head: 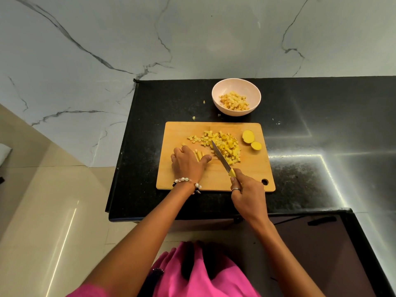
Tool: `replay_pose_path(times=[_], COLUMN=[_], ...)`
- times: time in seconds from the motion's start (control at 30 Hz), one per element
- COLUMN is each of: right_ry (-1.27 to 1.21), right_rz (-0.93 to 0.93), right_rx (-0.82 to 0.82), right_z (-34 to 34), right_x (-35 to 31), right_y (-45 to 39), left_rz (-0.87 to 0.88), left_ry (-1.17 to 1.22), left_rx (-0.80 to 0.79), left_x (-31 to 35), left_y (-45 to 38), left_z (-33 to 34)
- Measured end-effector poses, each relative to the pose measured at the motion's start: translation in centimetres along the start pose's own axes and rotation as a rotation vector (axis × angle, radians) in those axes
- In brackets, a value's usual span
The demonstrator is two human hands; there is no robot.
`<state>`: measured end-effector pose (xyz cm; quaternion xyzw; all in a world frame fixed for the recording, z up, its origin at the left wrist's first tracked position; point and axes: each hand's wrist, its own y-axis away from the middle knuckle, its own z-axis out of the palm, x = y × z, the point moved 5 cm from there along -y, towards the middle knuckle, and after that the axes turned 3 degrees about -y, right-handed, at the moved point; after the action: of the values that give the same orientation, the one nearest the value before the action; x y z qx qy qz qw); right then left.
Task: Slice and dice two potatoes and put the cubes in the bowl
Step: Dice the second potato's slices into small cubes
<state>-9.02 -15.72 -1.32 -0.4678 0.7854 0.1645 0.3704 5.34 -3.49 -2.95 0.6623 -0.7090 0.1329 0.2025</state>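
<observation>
A wooden cutting board (214, 181) lies on the black counter. A heap of yellow potato cubes (222, 144) covers its middle. My left hand (187, 163) grips a bundle of potato sticks (198, 154) on the board's left part. My right hand (246, 191) holds a yellow-handled knife (221, 156), its blade pointing up-left beside the sticks and against the cube heap. Two potato end pieces (248, 136) lie at the board's right. Behind the board stands a pale bowl (220, 92) holding potato cubes (234, 101).
The black counter (300, 168) ends in a left edge near the board and a front edge just below my wrists. Small potato scraps (194, 118) lie on the counter left of the bowl. A marble wall rises behind. A tiled floor shows at left.
</observation>
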Motion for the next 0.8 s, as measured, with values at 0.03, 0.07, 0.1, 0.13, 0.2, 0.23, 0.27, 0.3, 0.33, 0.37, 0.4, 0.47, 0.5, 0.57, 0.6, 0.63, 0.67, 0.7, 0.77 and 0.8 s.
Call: replay_pose_path(times=[0.03, 0.07, 0.1, 0.13, 0.2, 0.23, 0.27, 0.3, 0.33, 0.37, 0.4, 0.47, 0.5, 0.57, 0.6, 0.63, 0.67, 0.7, 0.77, 0.8], right_ry=[-0.002, -0.001, 0.003, 0.008, 0.011, 0.01, 0.01, 0.009, 0.009, 0.009, 0.012, 0.018, 0.02, 0.018, 0.018, 0.026, 0.04, 0.055, 0.074, 0.082], right_rz=[-0.003, -0.006, -0.01, -0.01, -0.007, -0.007, -0.01, -0.013, -0.015, -0.016, -0.019, -0.029, -0.034, -0.053, -0.07, -0.087, -0.102, -0.112, -0.137, -0.148], right_rx=[-0.004, -0.005, -0.005, -0.003, -0.002, -0.005, -0.01, -0.017, -0.024, -0.03, -0.033, -0.035, -0.035, -0.037, -0.046, -0.066, -0.093, -0.124, -0.172, -0.184], right_z=[0.1, 0.1, 0.2, 0.2, 0.2, 0.2, 0.2, 0.2, 0.3, 0.3, 0.3, 0.3, 0.3, 0.3, 0.3, 0.2, 0.2, 0.2, 0.2, 0.2], right_x=[-0.1, -0.1, -0.1, -0.1, 0.1, 0.1, 0.2, 0.2, 0.2, 0.2, 0.2, 0.1, 0.1, -0.1, -0.2, -0.3, -0.3, -0.3, -0.3, -0.4], right_y=[0.0, 0.1, 0.1, 0.2, 0.2, 0.2, 0.3, 0.3, 0.4, 0.5, 0.5, 0.6, 0.6, 0.6, 0.7, 0.8, 0.9, 1.0, 1.4, 1.4], left_rz=[-0.027, -0.042, -0.048, -0.046, -0.018, 0.002, 0.024, 0.046, 0.065, 0.086, 0.115, 0.189, 0.226, 0.28, 0.299, 0.315, 0.328, 0.336, 0.347, 0.352], left_ry=[-0.012, -0.018, -0.02, -0.017, -0.001, 0.008, 0.015, 0.02, 0.028, 0.037, 0.042, 0.033, 0.027, 0.033, 0.035, 0.035, 0.036, 0.04, 0.047, 0.046], left_rx=[-0.004, -0.005, -0.007, -0.011, -0.019, -0.025, -0.032, -0.043, -0.058, -0.079, -0.103, -0.155, -0.18, -0.225, -0.241, -0.252, -0.253, -0.252, -0.248, -0.249], left_x=[0.2, 0.4, 0.5, 0.6, 0.6, 0.5, 0.4, 0.3, 0.1, -0.1, -0.3, -0.6, -0.7, -0.9, -1.0, -1.1, -1.2, -1.3, -1.4, -1.5], left_y=[0.0, -0.1, -0.2, -0.4, -0.7, -0.8, -0.9, -1.1, -1.3, -1.6, -1.9, -2.5, -2.7, -3.0, -3.1, -3.2, -3.2, -3.2, -3.2, -3.2], left_z=[0.1, 0.2, 0.3, 0.4, 0.4, 0.4, 0.4, 0.4, 0.3, 0.2, 0.1, -0.3, -0.6, -1.2, -1.4, -1.6, -1.7, -1.9, -2.2, -2.2])
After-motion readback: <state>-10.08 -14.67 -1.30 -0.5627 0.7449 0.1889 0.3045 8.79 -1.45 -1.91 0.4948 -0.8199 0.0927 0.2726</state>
